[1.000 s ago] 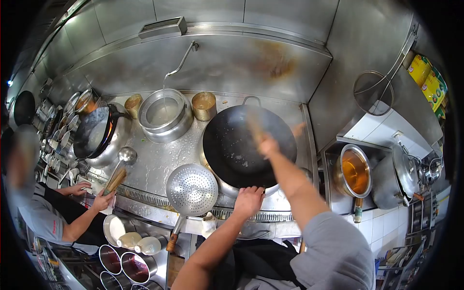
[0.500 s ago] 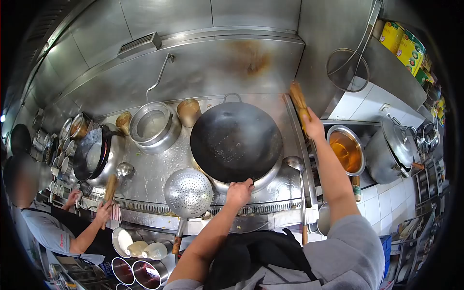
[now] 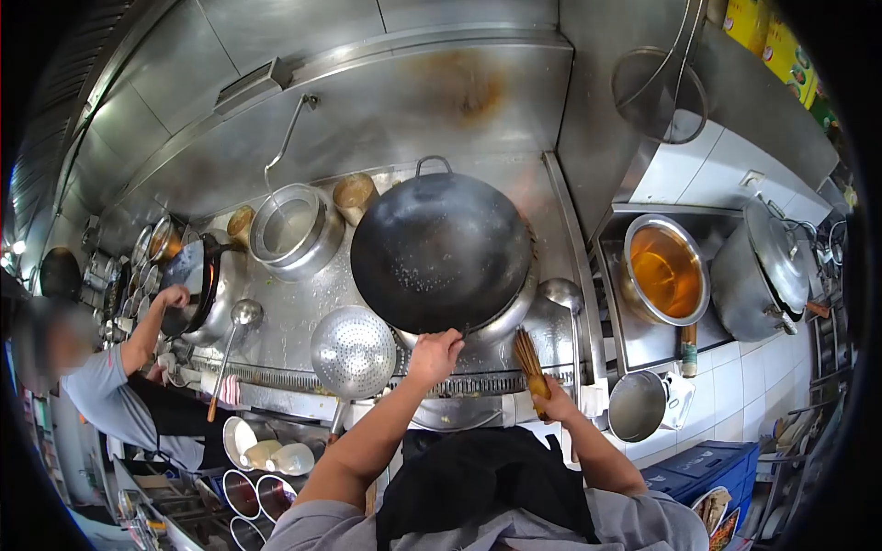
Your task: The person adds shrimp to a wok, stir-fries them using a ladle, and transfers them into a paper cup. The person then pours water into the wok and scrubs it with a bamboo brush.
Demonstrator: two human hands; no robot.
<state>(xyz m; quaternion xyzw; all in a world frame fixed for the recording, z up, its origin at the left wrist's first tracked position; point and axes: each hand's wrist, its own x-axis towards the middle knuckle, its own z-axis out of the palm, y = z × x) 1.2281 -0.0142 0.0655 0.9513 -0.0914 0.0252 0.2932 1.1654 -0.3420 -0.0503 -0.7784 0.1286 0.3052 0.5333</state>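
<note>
A large black wok [image 3: 439,248] sits on the burner in front of me, with water droplets inside and a loop handle [image 3: 435,165] at its far rim. My left hand [image 3: 435,356] is closed on the wok's near edge; the hand hides what part of it lies in the grip. Wrapped in my right hand [image 3: 557,400] is a bamboo wok brush [image 3: 530,360], its bristles pointing up and away from me, just right of the wok. To the left a perforated skimmer [image 3: 354,352] rests by the wok, and on the right lies a ladle [image 3: 562,294].
A metal pot [image 3: 292,231] stands under the tap [image 3: 285,147]. At right are a pot of amber liquid [image 3: 663,271] and a lidded stockpot [image 3: 758,275]. A co-worker [image 3: 129,376] reaches toward another wok [image 3: 193,285] at left. A mesh strainer [image 3: 660,96] hangs upper right.
My right hand has brought the brush from the far right ledge back to beside the wok's near side. The co-worker has put down a brush and reached toward the left wok. The view shifted slightly.
</note>
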